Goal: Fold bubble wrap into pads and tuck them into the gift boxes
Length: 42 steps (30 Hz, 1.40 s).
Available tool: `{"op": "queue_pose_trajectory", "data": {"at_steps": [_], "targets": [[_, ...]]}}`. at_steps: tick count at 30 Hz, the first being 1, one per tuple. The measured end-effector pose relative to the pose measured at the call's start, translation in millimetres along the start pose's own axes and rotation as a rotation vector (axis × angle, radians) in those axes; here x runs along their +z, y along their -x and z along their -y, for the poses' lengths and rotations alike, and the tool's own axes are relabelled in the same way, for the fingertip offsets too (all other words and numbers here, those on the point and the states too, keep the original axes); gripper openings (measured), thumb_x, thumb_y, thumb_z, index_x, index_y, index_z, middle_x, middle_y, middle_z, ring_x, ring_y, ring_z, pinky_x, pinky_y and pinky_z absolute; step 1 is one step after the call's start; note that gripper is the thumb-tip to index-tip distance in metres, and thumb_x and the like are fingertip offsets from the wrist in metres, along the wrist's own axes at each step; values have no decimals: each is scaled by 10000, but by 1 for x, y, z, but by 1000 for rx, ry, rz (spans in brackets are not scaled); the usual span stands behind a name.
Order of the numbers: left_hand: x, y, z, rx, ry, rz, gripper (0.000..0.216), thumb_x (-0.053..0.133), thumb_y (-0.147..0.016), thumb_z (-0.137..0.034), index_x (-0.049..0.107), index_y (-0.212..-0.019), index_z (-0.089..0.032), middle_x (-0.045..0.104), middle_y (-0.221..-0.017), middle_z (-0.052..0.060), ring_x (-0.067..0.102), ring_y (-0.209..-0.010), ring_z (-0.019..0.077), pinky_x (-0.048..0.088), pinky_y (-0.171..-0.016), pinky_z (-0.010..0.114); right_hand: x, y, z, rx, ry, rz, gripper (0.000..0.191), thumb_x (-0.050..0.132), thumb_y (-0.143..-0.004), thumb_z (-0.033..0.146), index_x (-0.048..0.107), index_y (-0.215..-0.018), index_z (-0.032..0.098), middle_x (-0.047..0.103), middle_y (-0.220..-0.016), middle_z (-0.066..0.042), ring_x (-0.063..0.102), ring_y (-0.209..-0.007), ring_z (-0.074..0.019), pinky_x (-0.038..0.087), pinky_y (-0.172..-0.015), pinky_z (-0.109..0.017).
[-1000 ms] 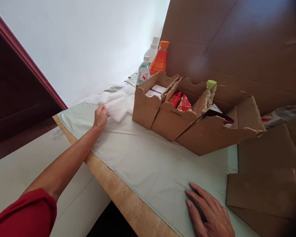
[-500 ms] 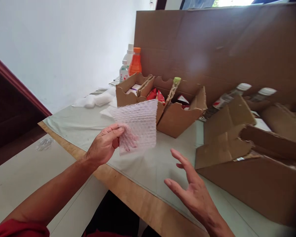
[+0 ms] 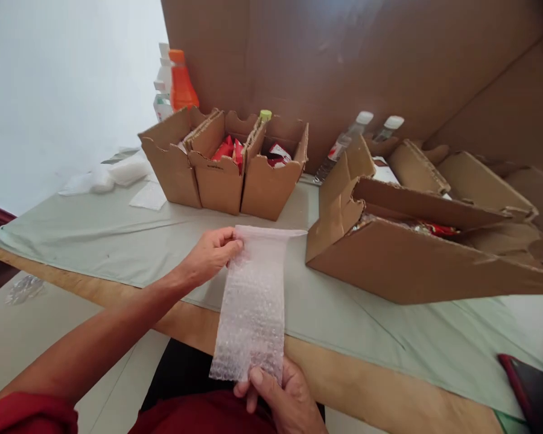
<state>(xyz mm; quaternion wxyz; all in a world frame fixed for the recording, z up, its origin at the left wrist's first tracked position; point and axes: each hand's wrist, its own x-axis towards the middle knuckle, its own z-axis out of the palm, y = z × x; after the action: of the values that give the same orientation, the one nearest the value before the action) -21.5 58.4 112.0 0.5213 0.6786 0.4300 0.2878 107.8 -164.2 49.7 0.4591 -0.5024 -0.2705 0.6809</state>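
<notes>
A clear bubble wrap bag [image 3: 256, 301] is stretched lengthwise between my two hands, over the table's front edge. My left hand [image 3: 212, 256] pinches its upper left side, thumb on top. At the lower end, my right hand [image 3: 287, 392] grips the bottom edge between thumb and fingers. The bag looks flat, and a narrow flap sticks out to the right along its top. Behind it stand three cardboard bins [image 3: 219, 187] side by side, the middle and right ones with red packets [image 3: 228, 149] inside.
A larger cardboard bin [image 3: 389, 265] with packets stands to the right. Behind it are plastic bottles [image 3: 339, 147] with white caps. An orange bottle [image 3: 182, 84] is at the back left, near bubble wrap pieces [image 3: 127, 170]. A dark, red-edged object [image 3: 531, 386] lies at the right edge.
My right hand, open and apart before, now holds the bag's lower end. The bag has turned lengthwise and hangs lower toward me. The view has swung right.
</notes>
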Motion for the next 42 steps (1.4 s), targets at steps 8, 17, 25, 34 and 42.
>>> {"op": "queue_pose_trajectory", "data": {"at_steps": [8,17,25,34,42], "targets": [[1,37,22,275,-389,20,537,579,-864,-210,545,-1400,-200,693,-1193,95,653,-1035,234,570,-860,401,8,11,-19,9,-241,-85,401,758,-874,566,749,-965,175,769,-853,-59,591,-627,-112,451,-701,-273],[1,111,49,667,-494,357,588,466,-864,30,574,-1391,-208,635,-1436,125,438,-1475,285,457,-1157,531,-1,13,0,-55,-232,113,411,651,-961,538,742,-826,160,717,-757,-49,581,-644,-111,428,-657,-246],[27,81,46,40,-271,110,357,562,-923,-230,648,-1265,-171,697,-737,-27,621,-640,137,516,-639,267,-25,19,26,-606,491,-89,229,603,-1018,330,670,-1235,301,759,-1039,-31,689,-921,-171,553,-840,-303],[35,79,59,154,-466,28,549,534,-897,-172,507,-1445,-162,701,-808,-4,651,-662,169,528,-650,305,-37,-35,32,-902,1563,-230,314,522,-964,75,644,-1235,176,690,-1359,-126,618,-1271,-324,553,-938,-476],[25,107,53,583,-623,22,426,583,-921,-105,572,-1342,-173,643,-1347,158,565,-1280,309,509,-1046,504,-37,-34,44,-929,1466,-147,351,465,-971,10,654,-1204,192,719,-1305,-96,659,-1196,-265,538,-947,-449]]}}
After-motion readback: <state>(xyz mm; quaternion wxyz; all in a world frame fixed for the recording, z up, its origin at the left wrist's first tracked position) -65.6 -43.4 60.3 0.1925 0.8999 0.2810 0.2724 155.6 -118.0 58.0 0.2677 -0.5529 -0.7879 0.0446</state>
